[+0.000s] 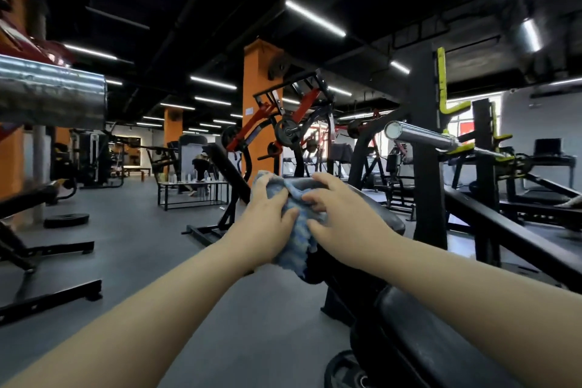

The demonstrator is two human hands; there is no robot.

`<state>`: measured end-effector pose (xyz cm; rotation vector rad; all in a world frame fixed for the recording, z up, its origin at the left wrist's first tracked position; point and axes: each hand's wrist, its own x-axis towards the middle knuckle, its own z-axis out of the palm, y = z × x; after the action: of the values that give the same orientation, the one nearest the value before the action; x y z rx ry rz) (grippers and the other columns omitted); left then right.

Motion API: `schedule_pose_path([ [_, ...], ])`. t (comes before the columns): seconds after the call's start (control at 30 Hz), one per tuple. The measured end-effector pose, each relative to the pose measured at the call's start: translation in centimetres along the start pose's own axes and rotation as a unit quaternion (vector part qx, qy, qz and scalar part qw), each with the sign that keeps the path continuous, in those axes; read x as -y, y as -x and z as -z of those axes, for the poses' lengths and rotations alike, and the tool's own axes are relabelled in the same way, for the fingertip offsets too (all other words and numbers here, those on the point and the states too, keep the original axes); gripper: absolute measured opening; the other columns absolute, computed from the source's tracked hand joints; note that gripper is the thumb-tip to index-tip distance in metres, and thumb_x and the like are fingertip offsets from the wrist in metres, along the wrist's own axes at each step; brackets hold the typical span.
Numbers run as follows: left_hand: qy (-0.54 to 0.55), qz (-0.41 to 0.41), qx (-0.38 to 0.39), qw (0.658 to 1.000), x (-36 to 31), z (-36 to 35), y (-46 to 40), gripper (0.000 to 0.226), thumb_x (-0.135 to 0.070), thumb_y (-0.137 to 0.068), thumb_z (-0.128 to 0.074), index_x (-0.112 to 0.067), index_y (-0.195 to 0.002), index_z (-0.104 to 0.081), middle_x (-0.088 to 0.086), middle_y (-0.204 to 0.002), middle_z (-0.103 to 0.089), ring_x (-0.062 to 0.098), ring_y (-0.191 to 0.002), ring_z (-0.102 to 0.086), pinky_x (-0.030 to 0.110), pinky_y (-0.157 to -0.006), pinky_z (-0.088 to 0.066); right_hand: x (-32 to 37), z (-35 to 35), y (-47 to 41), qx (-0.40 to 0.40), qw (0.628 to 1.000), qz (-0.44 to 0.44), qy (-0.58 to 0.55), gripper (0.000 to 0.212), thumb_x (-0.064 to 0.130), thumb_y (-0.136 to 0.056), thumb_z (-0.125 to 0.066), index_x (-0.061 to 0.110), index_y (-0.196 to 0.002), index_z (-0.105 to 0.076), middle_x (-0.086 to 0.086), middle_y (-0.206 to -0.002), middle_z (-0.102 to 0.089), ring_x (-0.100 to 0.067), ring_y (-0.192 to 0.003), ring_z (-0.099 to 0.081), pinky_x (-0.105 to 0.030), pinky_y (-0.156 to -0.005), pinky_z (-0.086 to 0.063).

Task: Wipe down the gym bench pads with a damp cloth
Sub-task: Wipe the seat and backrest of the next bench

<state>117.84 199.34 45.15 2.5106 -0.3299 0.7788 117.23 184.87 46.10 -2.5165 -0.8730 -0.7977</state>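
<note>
A blue cloth (296, 230) hangs bunched between both hands, just above the left edge of a black inclined bench pad (374, 208). My left hand (267, 220) grips the cloth's upper left part, fingers curled round it. My right hand (343, 224) pinches its right side with thumb and fingertips. The cloth's lower end drapes down over the pad's side. A second black pad (419, 334) of the same bench lies lower right, under my right forearm.
A chrome barbell (431, 135) rests on a black and yellow rack (441, 104) to the right. A weight plate (346, 372) lies on the floor by the bench. More benches, machines, an orange pillar (258, 79) and a low table (192, 192) stand across the grey floor.
</note>
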Motion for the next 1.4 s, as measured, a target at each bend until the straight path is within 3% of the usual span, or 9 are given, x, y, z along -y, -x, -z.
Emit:
schedule_pose_path([
  [0.23,0.016,-0.014,0.084,0.996,2.5,2.4,-5.6,0.041,-0.025,-0.100,-0.036,-0.017,-0.140,-0.042,0.001,-0.148,-0.009,0.019,-0.129,-0.031,0.026,-0.104,-0.025,1.1,-1.1,-1.8,0.029,0.996,0.016,0.082,0.047,0.022,-0.100,-0.035,0.025,-0.146,-0.030,0.010,-0.159,-0.006,-0.018,-0.129,-0.041,-0.030,-0.098,-0.038],
  [0.3,0.058,0.007,0.098,0.993,2.4,2.6,-6.1,0.038,-0.022,-0.101,-0.036,-0.016,-0.138,-0.044,0.004,-0.144,-0.015,0.019,-0.125,-0.032,0.024,-0.103,-0.025,1.3,-1.1,-2.4,0.036,0.995,0.025,0.090,0.049,0.020,-0.100,-0.032,0.025,-0.148,-0.026,0.006,-0.158,-0.016,-0.016,-0.135,-0.035,-0.029,-0.103,-0.034],
  [0.6,-0.073,-0.030,0.105,0.991,1.5,2.4,-2.3,0.043,-0.029,-0.102,-0.029,-0.024,-0.145,-0.031,0.005,-0.155,-0.014,0.021,-0.141,-0.018,0.029,-0.112,-0.017,1.7,-0.1,1.0,0.083,0.982,0.061,0.161,0.045,0.030,-0.100,-0.033,0.024,-0.146,-0.031,0.008,-0.149,-0.032,-0.021,-0.127,-0.042,-0.036,-0.102,-0.036],
  [0.8,-0.102,0.005,0.186,0.977,0.2,3.9,-3.8,0.044,-0.035,-0.103,-0.027,-0.023,-0.144,-0.034,0.002,-0.154,-0.022,0.019,-0.141,-0.020,0.031,-0.112,-0.018,1.1,0.5,-0.2,0.088,0.980,0.076,0.159,0.042,0.044,-0.099,-0.033,0.023,-0.136,-0.040,0.008,-0.144,-0.039,-0.018,-0.124,-0.042,-0.031,-0.097,-0.033],
  [0.9,-0.058,0.050,0.183,0.980,0.6,4.2,-5.5,0.050,-0.047,-0.100,-0.027,-0.019,-0.135,-0.050,0.007,-0.145,-0.041,0.022,-0.130,-0.039,0.038,-0.112,-0.027,0.8,0.3,-1.0,0.114,0.977,0.082,0.158,0.049,0.051,-0.098,-0.031,0.028,-0.141,-0.033,0.003,-0.147,-0.035,-0.024,-0.128,-0.039,-0.036,-0.105,-0.030],
  [1.03,0.010,0.098,0.215,0.972,0.3,5.5,-6.9,0.060,-0.054,-0.098,-0.013,-0.024,-0.129,-0.056,0.006,-0.154,-0.023,0.025,-0.141,-0.022,0.042,-0.115,-0.015,0.6,0.2,-1.3,0.160,0.965,0.085,0.188,0.058,0.060,-0.095,-0.024,0.042,-0.148,-0.011,-0.005,-0.159,-0.010,-0.025,-0.144,-0.015,-0.041,-0.117,-0.015],
  [1.17,0.068,0.119,0.238,0.961,0.1,6.2,-8.4,0.066,-0.057,-0.097,-0.013,-0.021,-0.121,-0.063,0.006,-0.155,-0.020,0.027,-0.140,-0.025,0.043,-0.114,-0.024,0.2,0.4,-1.9,0.167,0.970,0.065,0.164,0.061,0.064,-0.092,-0.023,0.043,-0.148,-0.008,0.000,-0.160,-0.004,-0.019,-0.145,-0.012,-0.039,-0.117,-0.009],
  [1.27,0.090,0.115,0.233,0.961,0.0,5.5,-9.8,0.063,-0.051,-0.100,-0.016,-0.015,-0.125,-0.060,0.010,-0.150,-0.033,0.028,-0.136,-0.034,0.036,-0.106,-0.030,-0.2,0.4,-2.9,0.168,0.972,0.050,0.159,0.062,0.065,-0.091,-0.022,0.044,-0.148,-0.008,0.004,-0.160,-0.007,-0.021,-0.144,-0.017,-0.041,-0.116,-0.011],
  [1.4,0.137,0.114,0.213,0.961,0.6,4.2,-12.4,0.056,-0.043,-0.102,-0.023,-0.005,-0.128,-0.056,0.010,-0.135,-0.052,0.013,-0.109,-0.056,0.020,-0.070,-0.045,-0.6,0.9,-4.1,0.175,0.969,0.040,0.170,0.063,0.066,-0.091,-0.022,0.042,-0.147,-0.011,0.007,-0.157,-0.019,-0.020,-0.140,-0.027,-0.044,-0.114,-0.020],
])
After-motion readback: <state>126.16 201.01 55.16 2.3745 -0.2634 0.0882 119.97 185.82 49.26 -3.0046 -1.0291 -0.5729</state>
